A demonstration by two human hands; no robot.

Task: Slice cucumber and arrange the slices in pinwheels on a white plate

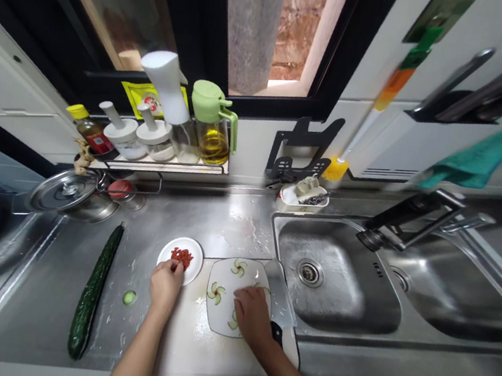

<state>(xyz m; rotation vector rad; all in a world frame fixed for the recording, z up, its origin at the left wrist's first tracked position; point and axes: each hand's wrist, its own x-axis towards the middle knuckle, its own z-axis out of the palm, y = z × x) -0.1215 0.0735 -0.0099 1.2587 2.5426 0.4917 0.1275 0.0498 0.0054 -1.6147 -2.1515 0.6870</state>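
Observation:
My left hand [165,288] is at a small round white plate [192,273], its fingertips pinched together at the near edge of a heap of red goji berries [182,257]. What lies between those fingertips is mostly hidden. Over a square white plate [220,322] hovers my right hand [252,314], fingers stretched leftward and somewhat apart, with nothing visible in them. Green cucumber slices form pinwheel flowers on that plate; one flower [216,293] has a red centre, another [238,267] sits near the far edge. My right hand partly covers others.
The square plate rests on a white cutting board [184,347], with a cleaver [280,292] along its right side. A whole cucumber [93,296] and a cucumber end piece [129,297] lie left. The sink [337,268] is right; a lidded pot [68,190] and condiment shelf stand behind.

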